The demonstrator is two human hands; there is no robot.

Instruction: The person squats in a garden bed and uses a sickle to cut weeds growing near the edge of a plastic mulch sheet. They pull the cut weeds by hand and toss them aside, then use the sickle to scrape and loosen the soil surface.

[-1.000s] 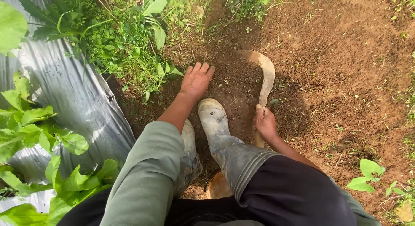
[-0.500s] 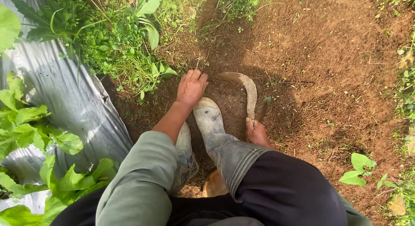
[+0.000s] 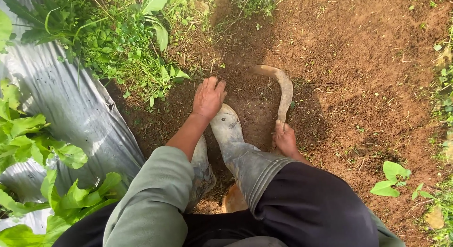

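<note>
My right hand [image 3: 284, 139] grips the handle of a curved sickle [image 3: 281, 89], whose soil-coated blade lies on the brown earth and hooks to the left. My left hand [image 3: 208, 97] rests palm down on the soil, fingers together, just left of the blade tip and above the toe of my muddy rubber boot [image 3: 230, 129]. A second boot [image 3: 203, 164] sits beside it, partly hidden by my green sleeve. A patch of weeds [image 3: 127, 48] grows just left of and beyond my left hand.
Silver plastic mulch sheet [image 3: 75, 105] runs down the left side, with leafy green plants [image 3: 28, 138] growing through it. Bare brown soil [image 3: 368, 77] spreads to the right. A small seedling [image 3: 391, 178] stands at lower right. Something round and orange [image 3: 233, 200] shows beneath my legs.
The sickle was pulled back toward my boot, then pushed out a little to the right again. My left hand slid slightly nearer and stays on the soil.
</note>
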